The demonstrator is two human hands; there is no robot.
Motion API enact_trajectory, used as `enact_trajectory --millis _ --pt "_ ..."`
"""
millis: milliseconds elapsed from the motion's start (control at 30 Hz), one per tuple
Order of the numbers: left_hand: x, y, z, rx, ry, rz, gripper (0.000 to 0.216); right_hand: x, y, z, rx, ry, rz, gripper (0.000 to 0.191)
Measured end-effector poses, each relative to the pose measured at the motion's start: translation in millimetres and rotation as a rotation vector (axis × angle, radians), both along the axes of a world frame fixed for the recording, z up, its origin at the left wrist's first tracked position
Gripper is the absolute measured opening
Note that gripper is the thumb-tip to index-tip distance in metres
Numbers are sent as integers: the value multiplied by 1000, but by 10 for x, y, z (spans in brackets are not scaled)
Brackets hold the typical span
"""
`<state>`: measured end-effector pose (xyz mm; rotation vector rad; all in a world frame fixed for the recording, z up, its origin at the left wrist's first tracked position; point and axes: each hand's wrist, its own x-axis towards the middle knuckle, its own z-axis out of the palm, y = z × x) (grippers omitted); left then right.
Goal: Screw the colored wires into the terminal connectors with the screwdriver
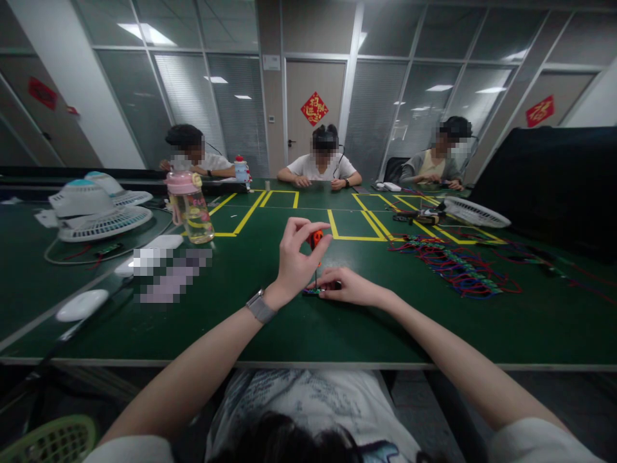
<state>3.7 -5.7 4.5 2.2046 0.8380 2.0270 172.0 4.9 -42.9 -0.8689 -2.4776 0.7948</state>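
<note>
My left hand (295, 257) is raised over the green table (299, 328), its fingers pinched round the red handle of a small screwdriver (315, 239) that stands upright with its tip down. The tip meets a small circuit board (312, 292) lying flat on the table. My right hand (348, 287) rests on the table beside it, fingers closed on the board's right end and holding it down. A grey watch sits on my left wrist.
A heap of wired boards with red and blue leads (457, 267) lies to the right. A pink-capped water bottle (190, 207), two white fans (99, 209) and a white mouse (81, 304) stand at left. Three people sit at the far side.
</note>
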Motion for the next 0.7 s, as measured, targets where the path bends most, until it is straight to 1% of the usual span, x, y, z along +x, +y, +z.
enact_trajectory --millis 67,167,267,333,433,500,567,700 --pt "-6 4 -4 -8 2 -20 18 0 1 1 10 -3 5 29" --pt "-9 20 -23 -50 1 -114 28 -1 4 0 25 -6 6 30" --pt "-4 31 -37 -100 -32 -185 28 0 5 -8 17 3 3 29" --pt "0 27 -33 -95 -34 -165 24 2 7 -14 13 6 4 29" --pt "0 11 -12 -40 -7 -55 15 7 12 -23 13 7 6 29" --pt "-3 3 1 -13 1 -9 13 9 14 -25 14 6 5 29" --pt "-8 4 3 -12 7 -25 16 10 16 -24 17 3 4 29" --pt "-15 24 -25 -83 8 -140 30 13 19 -24 23 5 9 29"
